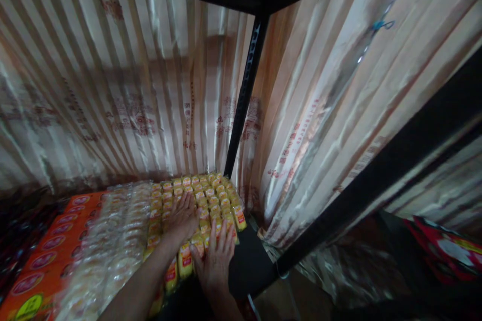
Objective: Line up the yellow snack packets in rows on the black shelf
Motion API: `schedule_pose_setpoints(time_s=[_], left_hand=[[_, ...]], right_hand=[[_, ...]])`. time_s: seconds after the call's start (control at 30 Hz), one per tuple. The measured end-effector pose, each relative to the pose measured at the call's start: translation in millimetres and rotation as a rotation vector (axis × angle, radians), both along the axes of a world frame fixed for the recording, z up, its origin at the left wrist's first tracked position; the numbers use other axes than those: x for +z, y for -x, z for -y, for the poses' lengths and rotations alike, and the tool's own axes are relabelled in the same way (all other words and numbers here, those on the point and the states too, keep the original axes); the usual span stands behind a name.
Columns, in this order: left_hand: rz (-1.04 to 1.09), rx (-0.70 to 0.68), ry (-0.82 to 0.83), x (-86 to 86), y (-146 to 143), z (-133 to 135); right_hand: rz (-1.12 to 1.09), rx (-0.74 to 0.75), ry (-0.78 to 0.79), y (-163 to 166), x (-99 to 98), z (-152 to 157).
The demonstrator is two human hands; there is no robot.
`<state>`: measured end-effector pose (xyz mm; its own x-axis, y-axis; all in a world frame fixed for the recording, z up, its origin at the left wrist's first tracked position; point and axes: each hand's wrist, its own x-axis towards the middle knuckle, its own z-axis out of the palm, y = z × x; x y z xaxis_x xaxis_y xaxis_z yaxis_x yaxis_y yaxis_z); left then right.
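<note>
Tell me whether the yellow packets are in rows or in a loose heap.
In rows: the yellow packets sit side by side in lines on the black shelf; the left hand lies over some.

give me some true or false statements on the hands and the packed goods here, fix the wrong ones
1. The left hand lies on the yellow packets. True.
2. The right hand is clenched in a fist. False: the right hand has its fingers extended over the yellow packets.
3. Clear-wrapped packets lie between the orange boxes and the yellow packets. True.
4. The upright post is white. False: the upright post is black.
</note>
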<state>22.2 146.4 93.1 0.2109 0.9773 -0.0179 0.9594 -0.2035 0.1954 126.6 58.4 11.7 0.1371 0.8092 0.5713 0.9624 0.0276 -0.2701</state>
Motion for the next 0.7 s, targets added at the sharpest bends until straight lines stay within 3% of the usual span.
schedule_pose_setpoints(time_s=[0.13,0.37,0.5,0.7], left_hand=[[-0.028,0.017,0.0,-1.4,-0.2,-0.3],[0.016,-0.038,0.029,16.4,-22.7,-12.1],[0.009,-0.059,0.095,9.8,-28.3,-19.3],[0.008,-0.073,0.055,-1.8,-23.0,-22.6]], right_hand=[[0.014,0.016,0.004,-0.6,-0.4,0.9],[-0.041,-0.064,-0.012,-10.2,0.8,-3.1],[-0.053,-0.045,0.022,-11.7,-3.6,-7.7],[-0.075,0.0,0.039,-11.1,-8.7,-8.7]])
